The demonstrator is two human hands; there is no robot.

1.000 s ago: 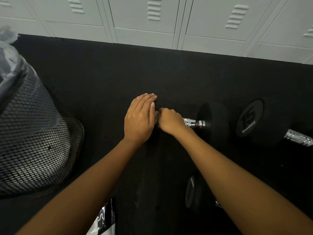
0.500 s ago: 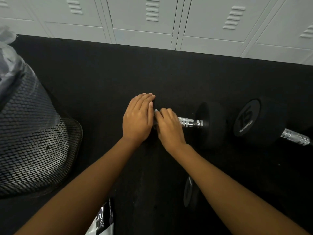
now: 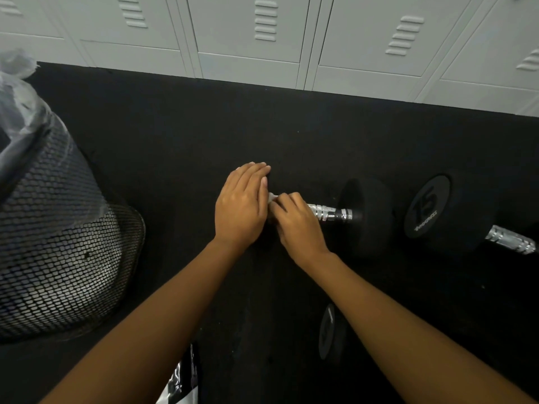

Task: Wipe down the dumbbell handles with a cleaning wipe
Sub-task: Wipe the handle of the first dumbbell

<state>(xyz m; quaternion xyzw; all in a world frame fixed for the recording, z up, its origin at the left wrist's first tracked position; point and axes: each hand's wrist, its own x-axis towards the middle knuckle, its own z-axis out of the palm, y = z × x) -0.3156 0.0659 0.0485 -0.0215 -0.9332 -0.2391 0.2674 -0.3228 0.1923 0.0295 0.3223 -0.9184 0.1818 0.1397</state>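
- In the head view our left hand (image 3: 240,205) lies flat, fingers straight and together, palm down over the left end of a black round-headed dumbbell (image 3: 368,217); the dumbbell lies on its side on the black rubber floor (image 3: 175,132); the head under that palm is hidden from us.
- Our right hand (image 3: 299,225) sits close beside the left; its fingers are curled over the dumbbell's knurled chrome handle (image 3: 328,212), grasping a small white cleaning wipe (image 3: 272,197) against the metal; only a crumpled corner of the wipe shows, between the two hands.
- The bare part of the chrome handle runs from the right knuckles to the dumbbell's right head.
- Near that head lies a second black dumbbell (image 3: 427,211) with "15" on its round face; its second handle (image 3: 510,239), also chrome, runs toward the right edge.
- Nearer us, beside the right forearm, we make out the dark face of a third dumbbell (image 3: 329,330); its marking is too dim to read.
- At the left stands a black wire-mesh bin (image 3: 58,243) lined with a clear plastic bag (image 3: 17,91).
- At the bottom edge lies a glossy black-and-white packet (image 3: 180,380); we cannot tell what it is.
- Pale grey metal lockers (image 3: 250,33) with louvred vents line the far side of the floor.
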